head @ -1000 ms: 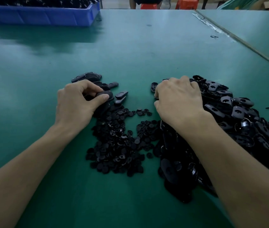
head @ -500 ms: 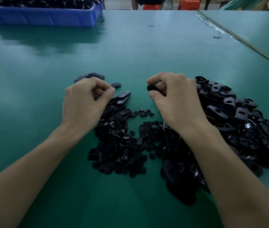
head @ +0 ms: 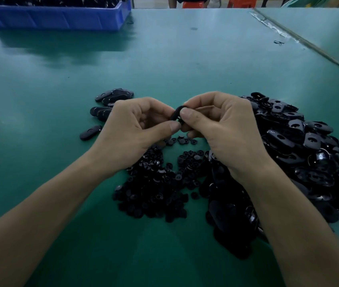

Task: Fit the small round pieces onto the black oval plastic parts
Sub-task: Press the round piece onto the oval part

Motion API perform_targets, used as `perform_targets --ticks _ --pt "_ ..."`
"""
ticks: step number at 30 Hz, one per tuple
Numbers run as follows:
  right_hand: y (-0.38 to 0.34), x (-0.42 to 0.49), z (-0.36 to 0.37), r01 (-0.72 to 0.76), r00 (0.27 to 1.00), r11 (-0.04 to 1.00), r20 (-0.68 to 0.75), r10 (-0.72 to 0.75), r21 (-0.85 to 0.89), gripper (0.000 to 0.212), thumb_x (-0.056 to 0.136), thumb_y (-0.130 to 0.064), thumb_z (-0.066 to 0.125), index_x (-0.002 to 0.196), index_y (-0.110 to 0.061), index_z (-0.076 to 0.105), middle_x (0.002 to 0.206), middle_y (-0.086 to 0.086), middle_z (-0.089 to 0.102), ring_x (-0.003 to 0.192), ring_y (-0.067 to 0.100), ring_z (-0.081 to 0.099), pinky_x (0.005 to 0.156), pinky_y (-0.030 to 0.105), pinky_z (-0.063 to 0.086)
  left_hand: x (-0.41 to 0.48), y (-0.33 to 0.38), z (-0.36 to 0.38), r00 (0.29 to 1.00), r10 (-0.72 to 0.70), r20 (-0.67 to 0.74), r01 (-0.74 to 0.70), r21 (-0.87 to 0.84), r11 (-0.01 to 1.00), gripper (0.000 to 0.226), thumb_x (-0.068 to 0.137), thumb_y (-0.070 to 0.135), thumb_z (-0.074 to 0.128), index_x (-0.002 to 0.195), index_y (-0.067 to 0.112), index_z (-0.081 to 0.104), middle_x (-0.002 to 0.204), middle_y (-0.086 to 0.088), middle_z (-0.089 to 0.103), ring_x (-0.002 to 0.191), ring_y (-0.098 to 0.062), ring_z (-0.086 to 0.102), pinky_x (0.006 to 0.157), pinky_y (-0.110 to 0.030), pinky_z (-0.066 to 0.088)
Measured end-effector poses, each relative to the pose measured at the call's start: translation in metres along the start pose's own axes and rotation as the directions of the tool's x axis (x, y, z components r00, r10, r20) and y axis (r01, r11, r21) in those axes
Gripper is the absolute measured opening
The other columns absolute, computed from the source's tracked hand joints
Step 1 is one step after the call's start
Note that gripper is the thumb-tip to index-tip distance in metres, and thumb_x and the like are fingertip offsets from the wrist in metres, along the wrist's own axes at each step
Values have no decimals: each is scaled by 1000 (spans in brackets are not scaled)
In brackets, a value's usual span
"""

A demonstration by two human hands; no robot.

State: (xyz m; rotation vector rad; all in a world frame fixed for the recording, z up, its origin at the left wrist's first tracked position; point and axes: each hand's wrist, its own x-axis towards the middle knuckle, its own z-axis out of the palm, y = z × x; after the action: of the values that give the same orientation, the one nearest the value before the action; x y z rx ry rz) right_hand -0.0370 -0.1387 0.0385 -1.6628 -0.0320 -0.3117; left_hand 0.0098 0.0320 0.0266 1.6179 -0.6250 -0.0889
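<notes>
1. Left hand [head: 131, 133] and right hand [head: 226, 129] meet, both pinching one black oval part [head: 176, 115] above the tabletop [head: 185, 59], probably seating a hidden round piece.
2. Loose round pieces [head: 154, 187] lie beneath, within reach.

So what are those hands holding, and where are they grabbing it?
Both pinch one black oval part by its rim: the left hand at the lower edge, the right hand at the upper edge.

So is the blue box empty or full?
It has stuff in it: black parts show above the rim of the blue box. How full: cannot tell.
</notes>
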Motion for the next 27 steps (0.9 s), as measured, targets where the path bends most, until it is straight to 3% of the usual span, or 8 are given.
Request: perform_targets --ticks 5,8,12,14,17,20,23,27 --pt "2 0 -1 -22 999 996 -33 25 86 13 89 -2 71 83 -12 67 73 9 73 64 16 71 63 24 57 0 1 0 1000 -1 12 1 -14 1000 21 77 11 78 95 22 73 84 3 77 74 -7 71 68 -19 56" --pt "3 -1 -1 -27 999 995 -31 30 96 13 90 -1 70 83 -12 66 73 8 73 65 17 72 64 25 57 -1 1 1 999 -21 -38 23 30 999 17 78 14 75 90 27 73 78 5 75 69 -9 66 66 -23 57" --pt "4 -1 1 47 999 999 -14 -48 -10 16 89 -5 73 84 -20 72 72 -3 74 66 6 68 62 16 51 -1 4 2 998 -34 -51 38 77 996 6 77 23 77 80 24 72 71 4 72 63 -10 64 61 -27 54" --pt "2 -1 1 89 996 994 13 -89 -66 20 90 -4 71 89 -24 74 75 -10 74 68 1 67 64 13 49 -2 6 3 998 -35 -58 39 74 996 13 78 29 81 81 23 69 67 4 71 58 -8 64 54 -22 52" --pt "2 0 0 91 995 987 53 -84 -136 29 94 -1 63 100 -26 75 84 -4 76 75 6 70 66 16 51 -1 8 2 993 -92 -68 91 -11 996 23 76 32 75 94 20 67 67 3 72 53 -9 66 50 -18 49" --pt "4 -2 1 80 997 963 22 -77 -257 29 95 -2 60 111 -21 75 92 -7 74 79 6 71 72 20 56 0 7 -1 994 -90 -60 92 33 995 24 81 24 76 104 21 69 68 2 72 55 -10 65 52 -19 50" --pt "7 -5 6 112 992 824 10 -128 -555 19 93 -15 68 110 -21 75 94 -7 71 80 7 66 82 25 54 1 4 -1 990 -74 -117 84 76 994 12 89 13 73 95 23 70 68 -1 74 55 -15 65 51 -21 51" --pt "3 -12 10 214 970 542 243 -18 -813 12 95 -28 65 100 -23 74 96 -1 62 96 19 56 83 34 48 4 2 -4 966 -105 -235 115 28 993 12 92 9 68 89 19 60 71 -2 74 61 -17 72 51 -21 53"
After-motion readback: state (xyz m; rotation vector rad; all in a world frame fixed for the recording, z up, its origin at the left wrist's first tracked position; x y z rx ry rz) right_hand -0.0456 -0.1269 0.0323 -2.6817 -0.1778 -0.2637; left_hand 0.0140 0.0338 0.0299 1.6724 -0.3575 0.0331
